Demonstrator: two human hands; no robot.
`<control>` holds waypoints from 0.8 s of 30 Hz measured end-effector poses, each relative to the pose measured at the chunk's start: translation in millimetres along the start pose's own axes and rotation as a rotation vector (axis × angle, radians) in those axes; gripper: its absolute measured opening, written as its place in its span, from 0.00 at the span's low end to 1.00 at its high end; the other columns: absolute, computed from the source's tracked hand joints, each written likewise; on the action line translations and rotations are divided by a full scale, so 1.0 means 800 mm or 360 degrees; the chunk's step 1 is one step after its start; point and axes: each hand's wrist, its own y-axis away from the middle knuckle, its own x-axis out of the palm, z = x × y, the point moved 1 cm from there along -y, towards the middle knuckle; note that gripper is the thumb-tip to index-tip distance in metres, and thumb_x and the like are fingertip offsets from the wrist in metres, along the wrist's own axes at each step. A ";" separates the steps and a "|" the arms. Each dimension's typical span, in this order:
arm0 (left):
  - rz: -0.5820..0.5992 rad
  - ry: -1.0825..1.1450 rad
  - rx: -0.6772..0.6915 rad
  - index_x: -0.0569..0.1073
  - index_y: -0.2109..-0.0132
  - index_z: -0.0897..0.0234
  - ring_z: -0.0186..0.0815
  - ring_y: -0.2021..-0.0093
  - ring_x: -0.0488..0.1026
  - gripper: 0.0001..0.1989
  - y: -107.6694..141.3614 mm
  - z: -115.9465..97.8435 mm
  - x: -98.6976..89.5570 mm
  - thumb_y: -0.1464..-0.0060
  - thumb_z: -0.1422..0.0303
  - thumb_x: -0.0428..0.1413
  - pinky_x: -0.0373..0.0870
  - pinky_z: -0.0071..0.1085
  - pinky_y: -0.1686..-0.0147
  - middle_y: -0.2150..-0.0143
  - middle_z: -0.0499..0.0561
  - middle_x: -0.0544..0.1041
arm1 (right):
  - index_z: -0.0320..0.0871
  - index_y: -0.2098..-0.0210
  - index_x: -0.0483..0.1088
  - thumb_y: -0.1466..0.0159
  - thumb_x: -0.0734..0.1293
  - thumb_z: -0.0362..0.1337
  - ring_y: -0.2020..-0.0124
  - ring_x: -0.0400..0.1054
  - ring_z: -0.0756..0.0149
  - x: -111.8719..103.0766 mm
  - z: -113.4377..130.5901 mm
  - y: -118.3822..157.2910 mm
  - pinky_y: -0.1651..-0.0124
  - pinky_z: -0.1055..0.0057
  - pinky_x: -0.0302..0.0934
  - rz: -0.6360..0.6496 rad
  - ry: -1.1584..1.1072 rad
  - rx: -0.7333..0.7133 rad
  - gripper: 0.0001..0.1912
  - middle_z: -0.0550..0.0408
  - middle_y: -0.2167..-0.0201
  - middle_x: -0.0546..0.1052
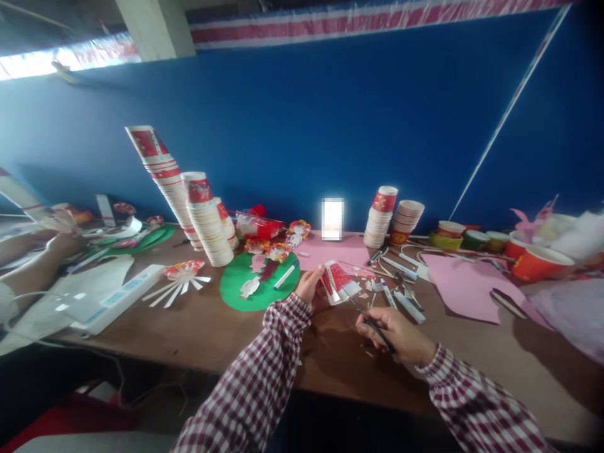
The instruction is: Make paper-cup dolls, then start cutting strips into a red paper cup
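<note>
My left hand (pixel 309 286) is closed on the left edge of a red and white paper cup (pixel 336 277), which lies tilted toward me above the brown table. My right hand (pixel 394 332) grips the dark handles of a pair of scissors (pixel 376 326). Their blades point up and left and meet the cup's lower part. Small paper scraps (pixel 370 284) lie just right of the cup. Left of my left hand is a green paper round (pixel 240 300) with cut paper pieces and a marker (pixel 285 275) on it.
Tall paper cup stacks (pixel 207 229) rise at the back left, shorter stacks (pixel 376 220) at the back right. Pink paper (pixel 465 286), pens and bowls (pixel 540 263) lie right. A power strip (pixel 125 299), a cut cup (pixel 182 274) and another person's hands (pixel 61 236) are left.
</note>
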 end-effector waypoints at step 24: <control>0.0070 -0.0002 -0.0048 0.73 0.63 0.70 0.38 0.68 0.76 0.19 0.003 0.000 0.001 0.56 0.57 0.61 0.73 0.35 0.66 0.68 0.55 0.77 | 0.38 0.67 0.67 0.47 0.67 0.49 0.83 0.60 0.76 0.006 -0.004 -0.007 0.79 0.77 0.58 -0.0017 -0.0121 -0.0025 0.19 0.63 0.83 0.66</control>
